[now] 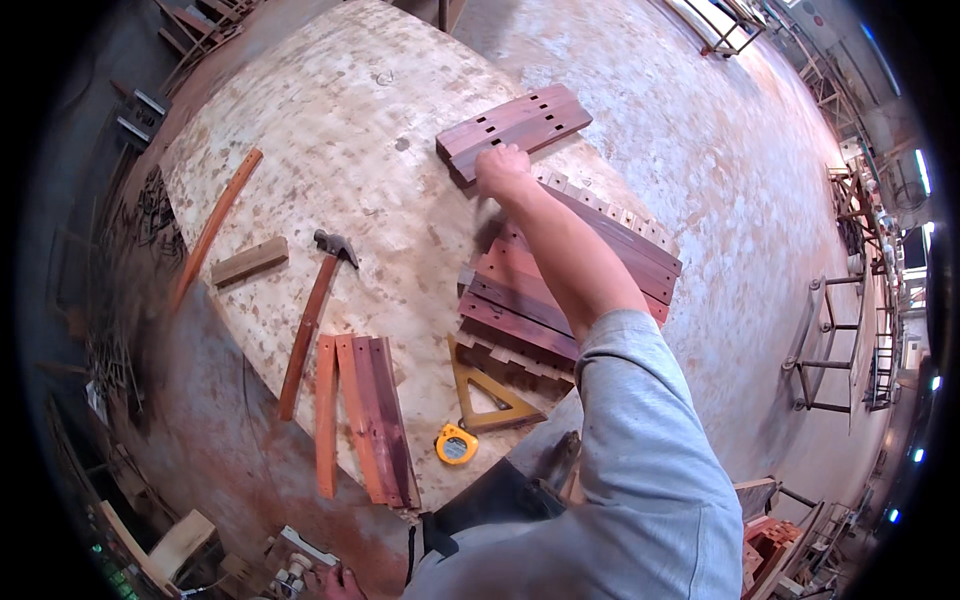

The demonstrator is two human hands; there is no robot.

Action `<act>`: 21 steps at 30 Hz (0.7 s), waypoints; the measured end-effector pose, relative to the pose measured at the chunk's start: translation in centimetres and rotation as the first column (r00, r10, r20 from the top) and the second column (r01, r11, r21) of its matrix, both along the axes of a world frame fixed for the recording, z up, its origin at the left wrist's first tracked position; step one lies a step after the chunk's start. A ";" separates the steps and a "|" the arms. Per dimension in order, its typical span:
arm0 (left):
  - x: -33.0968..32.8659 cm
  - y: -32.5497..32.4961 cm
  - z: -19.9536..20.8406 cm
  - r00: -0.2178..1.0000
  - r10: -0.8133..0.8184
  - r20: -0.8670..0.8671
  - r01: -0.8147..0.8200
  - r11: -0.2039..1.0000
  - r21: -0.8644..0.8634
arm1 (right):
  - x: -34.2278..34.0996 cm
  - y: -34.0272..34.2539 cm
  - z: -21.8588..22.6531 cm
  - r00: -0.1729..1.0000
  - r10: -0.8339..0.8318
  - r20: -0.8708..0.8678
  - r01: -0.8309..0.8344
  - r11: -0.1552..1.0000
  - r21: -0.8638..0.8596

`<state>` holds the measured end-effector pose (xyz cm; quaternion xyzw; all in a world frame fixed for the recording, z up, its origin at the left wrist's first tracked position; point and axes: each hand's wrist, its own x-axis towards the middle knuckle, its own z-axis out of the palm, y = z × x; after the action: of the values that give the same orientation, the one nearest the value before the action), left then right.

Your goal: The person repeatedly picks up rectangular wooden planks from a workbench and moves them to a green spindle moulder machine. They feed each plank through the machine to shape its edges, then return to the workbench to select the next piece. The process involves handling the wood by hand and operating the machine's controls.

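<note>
My right arm reaches across the worktable, and my right hand [503,170] is closed at the near edge of a reddish-brown mortised board [515,122]. That board lies against another like it, both with small square holes; the fingertips are partly hidden. Under my forearm is a stack of dark red wooden slats [515,290] with tenoned ends and small holes. Low in the picture, my left hand [342,584] shows only in part beside a pale object [297,572] that I cannot make out. Its fingers are too unclear to read.
The stained worktable [400,200] carries a claw hammer [318,310], a short wood block [250,262], a long curved strip [215,230], several narrow slats [375,420], a yellow set square [490,400] and a yellow tape measure [456,444]. A metal frame rack [830,345] stands at right.
</note>
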<state>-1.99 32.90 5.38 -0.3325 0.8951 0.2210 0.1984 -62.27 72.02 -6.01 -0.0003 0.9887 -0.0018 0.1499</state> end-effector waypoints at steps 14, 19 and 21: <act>4.1 -2.2 -5.4 0.973 0.195 -0.124 -0.184 0.978 0.094 | 2.8 -3.3 -1.2 0.967 0.245 -0.062 -0.252 0.959 -0.133; 4.6 -3.1 -5.9 0.963 0.261 -0.073 -0.250 0.959 0.130 | 4.0 -5.8 -1.2 0.859 0.511 -0.013 -0.508 0.857 0.091; 4.8 -4.0 -5.7 0.964 0.250 -0.092 -0.238 0.963 0.130 | 3.5 -6.1 -1.5 0.836 0.549 0.004 -0.546 0.830 0.118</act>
<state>2.77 28.90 -0.33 -0.4157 0.8421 0.3136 0.1402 -58.75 65.96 -7.50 -0.2747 0.9478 0.0977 0.1291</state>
